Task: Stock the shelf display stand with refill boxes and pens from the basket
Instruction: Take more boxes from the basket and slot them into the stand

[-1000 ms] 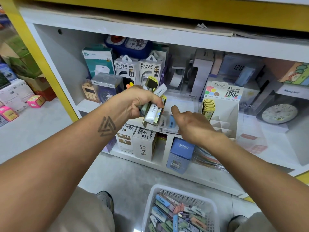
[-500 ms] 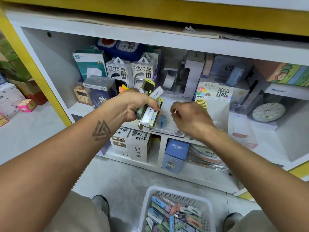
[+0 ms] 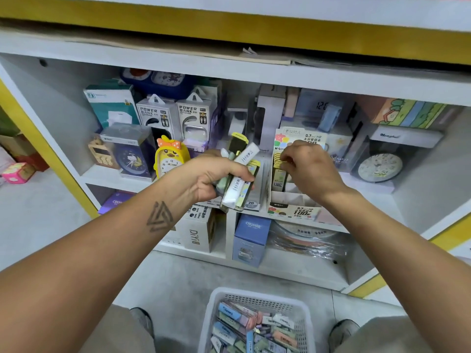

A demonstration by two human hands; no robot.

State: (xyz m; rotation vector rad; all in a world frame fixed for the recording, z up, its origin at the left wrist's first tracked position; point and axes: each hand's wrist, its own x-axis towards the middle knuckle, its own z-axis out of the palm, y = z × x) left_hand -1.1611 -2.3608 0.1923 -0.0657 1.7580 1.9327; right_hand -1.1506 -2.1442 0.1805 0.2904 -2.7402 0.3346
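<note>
White shelf unit with yellow trim point(image 3: 254, 72): its middle board bears a white cardboard display stand point(image 3: 293, 200), power-bank boxes point(image 3: 158, 115) and clocks point(image 3: 170, 159). Grey floor point(image 3: 178, 281) carries a white perforated plastic basket point(image 3: 219, 301).

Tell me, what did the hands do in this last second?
The right hand moved from beside the left hand over to the display stand, fingers now at its yellow refill boxes. The left hand kept gripping its bundle of boxes; the basket stayed put.
</note>
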